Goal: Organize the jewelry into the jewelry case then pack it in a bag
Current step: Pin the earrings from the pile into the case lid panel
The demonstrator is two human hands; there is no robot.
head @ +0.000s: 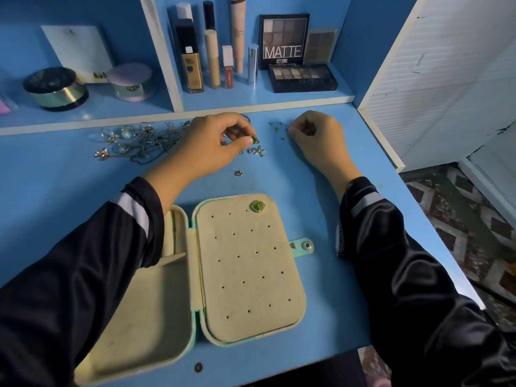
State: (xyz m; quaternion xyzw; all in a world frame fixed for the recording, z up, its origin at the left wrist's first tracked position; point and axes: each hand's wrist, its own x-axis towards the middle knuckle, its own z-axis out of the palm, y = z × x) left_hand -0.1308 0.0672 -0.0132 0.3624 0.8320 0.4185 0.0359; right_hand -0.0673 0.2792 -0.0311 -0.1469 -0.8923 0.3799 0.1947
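The mint jewelry case (251, 328) lies open on the blue desk, with its cream earring panel (248, 269) on the right half. One green stud earring (257, 205) sits pinned at the panel's top. My left hand (212, 141) pinches a matching green earring (254, 139) above the desk. My right hand (317, 135) is curled at a scatter of tiny earring backs (276, 128); whether it holds one is hidden. A pile of silver rings and chains (136, 141) lies left of my left hand. A flower earring (259, 150) and a small stud (238, 172) lie loose.
A shelf behind the desk holds foundation bottles (192, 60), eyeshadow palettes (303, 78) and powder jars (55, 89). The desk's right edge (418, 213) drops to a patterned floor. A white panel (446, 79) stands at the right. No bag is in view.
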